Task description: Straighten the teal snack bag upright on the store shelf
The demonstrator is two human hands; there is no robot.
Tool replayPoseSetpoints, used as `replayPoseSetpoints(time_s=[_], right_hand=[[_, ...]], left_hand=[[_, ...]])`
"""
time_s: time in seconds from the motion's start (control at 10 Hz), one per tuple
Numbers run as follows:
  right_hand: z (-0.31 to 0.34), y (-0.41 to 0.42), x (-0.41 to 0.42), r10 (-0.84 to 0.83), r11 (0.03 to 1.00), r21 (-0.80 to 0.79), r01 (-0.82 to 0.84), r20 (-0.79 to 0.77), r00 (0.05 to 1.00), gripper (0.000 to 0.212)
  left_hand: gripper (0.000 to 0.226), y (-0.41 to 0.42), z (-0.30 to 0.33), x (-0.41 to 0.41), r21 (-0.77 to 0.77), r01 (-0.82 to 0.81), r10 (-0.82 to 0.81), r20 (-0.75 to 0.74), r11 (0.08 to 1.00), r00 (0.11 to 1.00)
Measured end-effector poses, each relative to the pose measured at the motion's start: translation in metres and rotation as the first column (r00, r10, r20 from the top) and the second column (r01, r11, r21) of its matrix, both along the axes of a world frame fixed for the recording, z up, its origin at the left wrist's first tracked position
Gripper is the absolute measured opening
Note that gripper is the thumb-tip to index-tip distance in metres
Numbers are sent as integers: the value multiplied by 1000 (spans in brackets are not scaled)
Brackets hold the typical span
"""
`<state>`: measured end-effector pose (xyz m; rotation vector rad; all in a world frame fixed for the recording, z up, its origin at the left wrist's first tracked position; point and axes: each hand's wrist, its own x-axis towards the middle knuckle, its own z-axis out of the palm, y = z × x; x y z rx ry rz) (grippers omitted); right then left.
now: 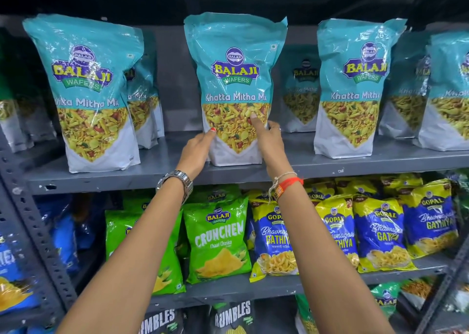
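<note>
**Hands bracket bag base**

Teal snack bag [234, 84] stands upright on grey shelf [162, 167], rising above both hands. Left hand [196, 150] cups lower left edge; right hand [269, 140] presses lower right front, index fingertip [253, 116] extended.

Upright teal bag [234, 84] between hands [196, 152]

Scene brightly and evenly lit from the front, white glare streaked across the glossy teal snack bags [234, 79], shelf [152, 171] recesses and top of frame left dark, straight lines bowed at the edges by the wide lens, corners slightly softened.
</note>
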<state>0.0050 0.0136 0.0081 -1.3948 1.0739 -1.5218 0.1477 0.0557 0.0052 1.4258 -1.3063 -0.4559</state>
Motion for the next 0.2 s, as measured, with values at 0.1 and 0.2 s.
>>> replayPoseSetpoints(time_s=[0.1,0.2], right_hand=[[1,-1,-1,22,1000,-1,-22,2,1000,66],[1,4,-3,-3,1000,-11,3,-1,1000,70]], left_hand=[[50,-2,0,2,-3,-5,5,-19,1000,1000],[50,3,1,-4,18,-42,42,11,999,999]])
